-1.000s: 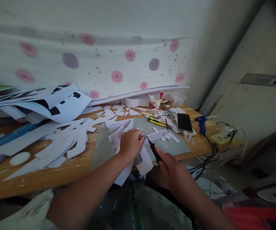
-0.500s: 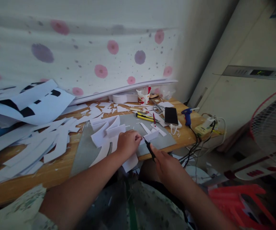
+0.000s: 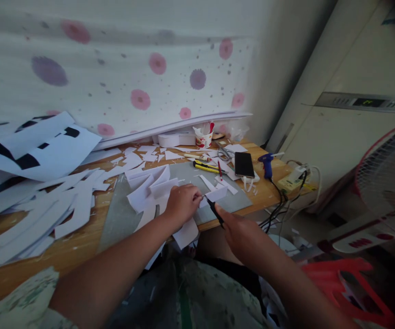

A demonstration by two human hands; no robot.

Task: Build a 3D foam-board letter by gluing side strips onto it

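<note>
My left hand (image 3: 181,204) is closed, its fingertips pinching a white paper piece (image 3: 215,193) against the grey cutting mat (image 3: 122,215). My right hand (image 3: 241,233) grips a black craft knife (image 3: 214,211), whose tip points at the pinched paper right beside my left fingertips. Folded white paper shapes (image 3: 149,187) lie under and left of my left hand, and one sheet hangs over the table's front edge.
White paper offcuts (image 3: 53,205) cover the wooden table (image 3: 81,242) on the left. Behind the mat lie a yellow cutter (image 3: 206,167), scissors (image 3: 223,154), a phone (image 3: 244,164), a blue glue gun (image 3: 266,164) with cables, and a cup (image 3: 204,137). A fan (image 3: 385,183) and red stool (image 3: 348,283) stand right.
The view has swung right and slightly down, bringing the fan and stool into sight. Both hands stay at the same paper piece, knife tip still beside the left fingertips.
</note>
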